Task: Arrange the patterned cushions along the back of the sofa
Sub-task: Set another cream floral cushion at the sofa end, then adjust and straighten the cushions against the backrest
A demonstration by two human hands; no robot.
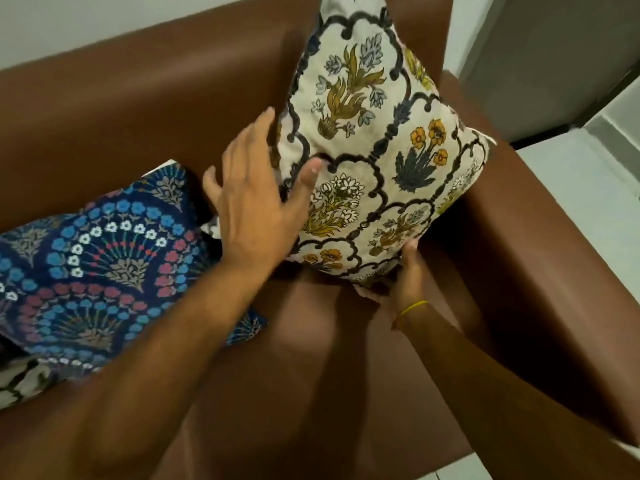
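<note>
Brown leather covers the sofa [166,109], and everything else is placed against the cream floral cushion [374,161] that stands tilted in its right-hand corner, leaning on the backrest beside the armrest. Far to the left of that cushion, a dark blue cushion [97,268] with fans of blue, white and red flowers lies on the seat against the backrest, and under its lower edge a black-and-white patterned fabric [24,379] peeks out; whether that is another cushion is hard to tell. Between the blue cushion and the cream one, the left hand [256,209] is spread flat, fingers loose and splayed, its thumb resting on the cream cushion's face and the fingertips along its left edge, not clenched around anything. At the cream cushion's bottom corner, the right hand [401,282] grips from below, fingers curled under the fabric. A thin yellow band [414,307] circles that wrist.
</note>
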